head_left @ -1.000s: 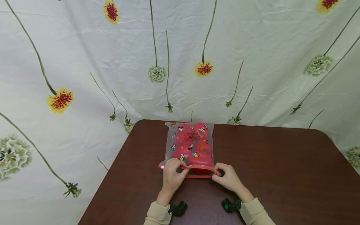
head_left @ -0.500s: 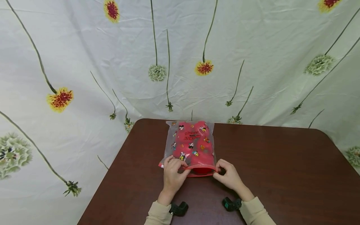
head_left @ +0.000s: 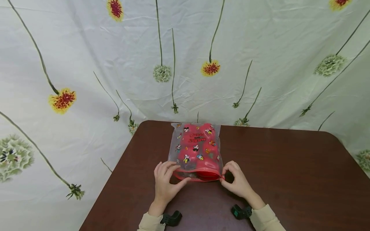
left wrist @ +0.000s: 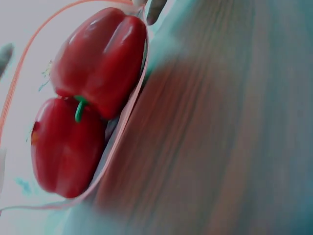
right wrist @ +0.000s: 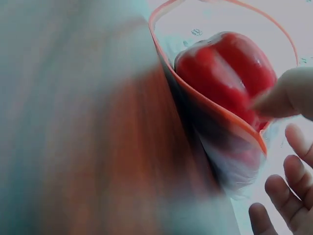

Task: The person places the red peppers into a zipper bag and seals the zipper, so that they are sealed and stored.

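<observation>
A clear zip bag (head_left: 188, 144) with cartoon prints and a red rim lies on the table, its mouth towards me. Inside are red bell peppers (left wrist: 98, 63), glossy, one with a green stem. My left hand (head_left: 165, 184) is beside the mouth's left end, fingers spread, thumb stretched along the near rim. At the right corner of the rim, my right hand (head_left: 238, 181) pinches the bag between thumb and index finger. In the right wrist view the thumb (right wrist: 288, 95) is blurred in front of a pepper, and the other fingers (right wrist: 283, 196) are spread.
The dark brown table (head_left: 274, 173) extends to the right of the bag. A white cloth (head_left: 185, 89) with flower prints hangs behind the table's far edge. Each wrist carries a black camera band.
My left hand has let go of the rim and moved left, its fingers spreading. The bag's mouth has opened wider. My right hand stays at the right corner.
</observation>
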A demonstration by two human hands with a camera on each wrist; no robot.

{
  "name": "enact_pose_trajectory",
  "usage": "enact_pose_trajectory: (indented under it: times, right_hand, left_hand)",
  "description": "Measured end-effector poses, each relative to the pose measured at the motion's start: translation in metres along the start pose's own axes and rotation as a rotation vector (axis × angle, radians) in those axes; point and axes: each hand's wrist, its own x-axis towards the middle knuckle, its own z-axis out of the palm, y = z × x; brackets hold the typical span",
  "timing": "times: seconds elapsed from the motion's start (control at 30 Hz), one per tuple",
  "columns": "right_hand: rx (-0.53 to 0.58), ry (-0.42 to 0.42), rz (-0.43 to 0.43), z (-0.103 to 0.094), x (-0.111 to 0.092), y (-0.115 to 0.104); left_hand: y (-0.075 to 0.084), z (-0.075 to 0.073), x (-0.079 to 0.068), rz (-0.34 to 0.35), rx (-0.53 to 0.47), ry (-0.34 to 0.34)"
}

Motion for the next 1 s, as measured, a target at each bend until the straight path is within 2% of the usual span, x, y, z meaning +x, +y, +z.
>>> enact_pose_trajectory:
  times: [0.1,0.23,0.37,0.47,0.57,0.83,1.0]
  right_hand:
    - [-0.019,0.025,0.063,-0.001,-0.003,-0.001]
    - [-0.033,0.061,0.158,0.0,-0.004,-0.005]
    - [-0.028,0.048,0.195,0.002,-0.005,-0.006]
    - [-0.02,0.029,0.202,0.005,-0.004,-0.005]
    - [-0.014,0.014,0.205,0.006,-0.003,-0.004]
    - [-0.009,0.017,0.175,0.008,-0.001,-0.001]
    - [-0.052,0.014,0.231,0.01,0.0,-0.003]
  left_hand:
    - [-0.002,-0.005,-0.004,-0.153,-0.019,0.026]
    - [0.0,-0.008,-0.007,-0.405,-0.044,0.057]
    - [0.004,-0.011,-0.008,-0.637,-0.075,0.041]
    - [0.006,-0.012,-0.009,-0.767,-0.117,0.004]
    - [0.005,-0.011,-0.01,-0.831,-0.196,-0.01]
    - [0.004,-0.008,-0.008,-0.88,-0.418,0.01]
    - [0.004,-0.006,-0.007,-0.92,-0.506,0.019]
